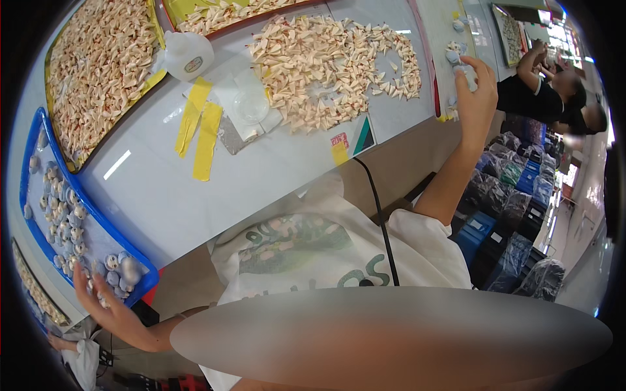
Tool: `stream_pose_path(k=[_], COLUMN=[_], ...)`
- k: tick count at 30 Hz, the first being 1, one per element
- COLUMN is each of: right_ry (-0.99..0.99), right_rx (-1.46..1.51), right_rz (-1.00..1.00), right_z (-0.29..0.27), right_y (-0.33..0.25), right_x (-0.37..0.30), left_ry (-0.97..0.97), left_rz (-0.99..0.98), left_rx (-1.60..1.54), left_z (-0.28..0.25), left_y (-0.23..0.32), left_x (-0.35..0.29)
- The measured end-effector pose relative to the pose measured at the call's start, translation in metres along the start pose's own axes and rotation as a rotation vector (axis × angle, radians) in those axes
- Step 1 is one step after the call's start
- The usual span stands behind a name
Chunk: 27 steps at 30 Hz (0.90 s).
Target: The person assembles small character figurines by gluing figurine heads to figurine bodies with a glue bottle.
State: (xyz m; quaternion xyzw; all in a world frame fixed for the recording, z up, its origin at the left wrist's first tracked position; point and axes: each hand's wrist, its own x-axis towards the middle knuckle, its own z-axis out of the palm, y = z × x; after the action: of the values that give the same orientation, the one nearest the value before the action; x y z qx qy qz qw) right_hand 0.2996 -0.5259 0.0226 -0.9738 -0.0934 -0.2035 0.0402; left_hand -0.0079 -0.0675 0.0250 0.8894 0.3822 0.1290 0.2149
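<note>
On the left, my left hand (pixel 111 313) reaches over the near end of a blue tray (pixel 120 225). Its fingers are stretched and apart, touching or almost touching the small round blue-and-white figures (pixel 62 215) in there. Far to the right, my right hand (pixel 479 94) is raised at the table's right side. Thumb and forefinger close around a small pale blue-and-white figure (pixel 465 77), partly hidden by the fingers. More such figures (pixel 454 51) stand in a row just beyond that hand.
Many small cream pointed pieces (pixel 306 72) lie heaped on the table (pixel 143 195); more fill a yellow-edged tray (pixel 104 72). A white bottle (pixel 188 55), clear round dish (pixel 251 105) and yellow tape strips (pixel 207 140) lie mid-table. Covered crates (pixel 502 221) and other people (pixel 544 88) are at right.
</note>
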Motion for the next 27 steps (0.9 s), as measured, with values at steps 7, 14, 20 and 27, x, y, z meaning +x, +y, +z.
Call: stream_pose_path(k=[7, 14, 20, 27], right_ry=[-0.398, -0.322, -0.266, -0.334], right_rx=[0.485, 0.323, 0.686, 1.035], right_rz=[-0.16, -0.322, -0.112, -0.31], right_z=[0.007, 0.025, -0.001, -0.003], right_y=[-0.068, -0.067, -0.091, -0.15], right_x=[0.0, -0.004, -0.009, -0.016], left_ry=[-0.16, 0.117, 0.146, -0.337], left_rz=[0.184, 0.239, 0.334, 0.254], left_rx=[0.255, 0.139, -0.822, -1.429], left_z=[0.015, 0.022, 0.051, 0.118], left_y=[0.015, 0.008, 0.034, 0.105], left_x=[0.0, 0.008, -0.013, -0.037])
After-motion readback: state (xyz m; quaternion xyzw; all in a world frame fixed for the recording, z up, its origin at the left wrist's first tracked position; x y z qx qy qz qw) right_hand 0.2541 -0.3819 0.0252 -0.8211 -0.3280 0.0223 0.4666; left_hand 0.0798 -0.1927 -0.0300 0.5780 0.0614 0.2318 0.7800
